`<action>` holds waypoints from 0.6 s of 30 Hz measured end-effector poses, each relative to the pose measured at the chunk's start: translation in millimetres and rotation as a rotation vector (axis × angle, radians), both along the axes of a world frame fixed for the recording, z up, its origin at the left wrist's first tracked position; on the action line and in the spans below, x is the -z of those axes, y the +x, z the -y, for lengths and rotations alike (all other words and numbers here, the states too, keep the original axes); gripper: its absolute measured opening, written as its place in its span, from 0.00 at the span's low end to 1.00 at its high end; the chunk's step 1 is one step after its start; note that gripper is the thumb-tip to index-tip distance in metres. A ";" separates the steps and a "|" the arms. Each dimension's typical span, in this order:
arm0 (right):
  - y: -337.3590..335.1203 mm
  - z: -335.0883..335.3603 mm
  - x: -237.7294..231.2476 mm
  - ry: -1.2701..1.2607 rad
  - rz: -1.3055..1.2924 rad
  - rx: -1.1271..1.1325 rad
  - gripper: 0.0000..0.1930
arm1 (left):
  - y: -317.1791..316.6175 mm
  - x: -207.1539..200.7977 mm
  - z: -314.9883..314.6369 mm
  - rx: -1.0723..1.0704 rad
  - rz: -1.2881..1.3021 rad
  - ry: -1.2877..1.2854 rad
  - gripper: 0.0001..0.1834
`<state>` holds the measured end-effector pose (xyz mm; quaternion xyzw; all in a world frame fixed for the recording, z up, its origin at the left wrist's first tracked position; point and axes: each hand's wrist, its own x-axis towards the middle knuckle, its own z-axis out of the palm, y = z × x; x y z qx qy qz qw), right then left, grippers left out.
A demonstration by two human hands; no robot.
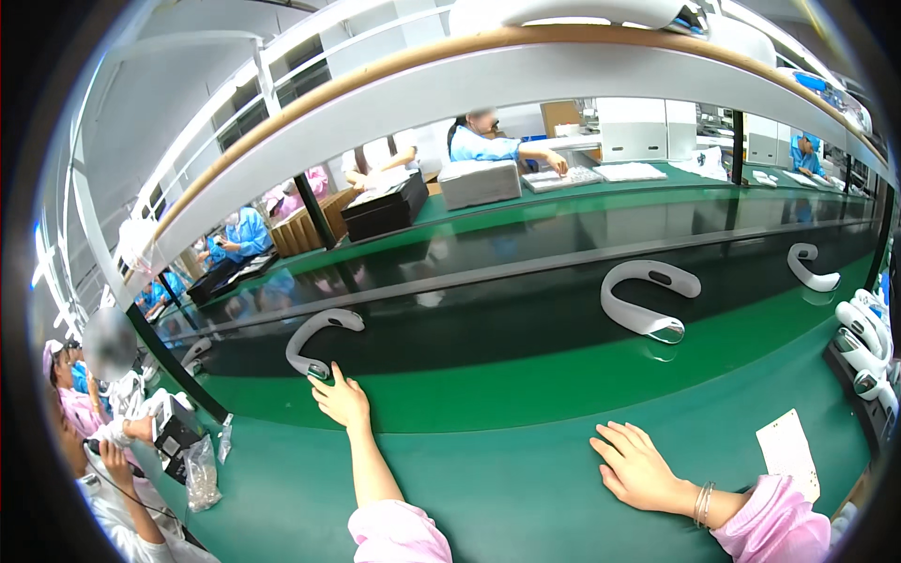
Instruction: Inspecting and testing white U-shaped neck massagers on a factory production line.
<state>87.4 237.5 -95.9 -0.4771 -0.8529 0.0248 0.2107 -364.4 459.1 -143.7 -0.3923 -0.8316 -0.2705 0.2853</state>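
A white C-shaped neckband device (298,347) lies on the dark conveyor belt, with a shiny tip at its near end. My left hand (343,402) reaches out to that tip with its fingers stretched apart. The fingertips are at or just short of the device; contact is hard to make out. Flat on the green tabletop (507,488) rests my right hand (640,467), fingers spread and holding nothing. Farther up the belt, beyond the right hand, sits a second white neckband device (615,302). Another white neckband (826,281) lies at the far right.
A black rack of white neckbands (865,352) stands at the right edge, near a white card (788,452). On the left are a clear bag of small parts (201,477), a black-and-white box (175,427) and a co-worker. A shelf (526,80) spans overhead; people work across the belt.
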 end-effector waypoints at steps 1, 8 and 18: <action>-0.5 -0.1 0.4 -0.013 0.007 0.002 0.21 | -1.7 -0.3 -1.3 -0.022 -0.011 -0.043 0.27; -2.9 -0.2 -1.3 -0.029 0.050 0.021 0.21 | -19.9 9.6 -23.5 -0.079 0.002 -0.211 0.29; -3.5 -2.4 2.4 -0.007 0.012 0.005 0.21 | -20.7 7.9 -33.1 0.035 -0.165 -0.057 0.19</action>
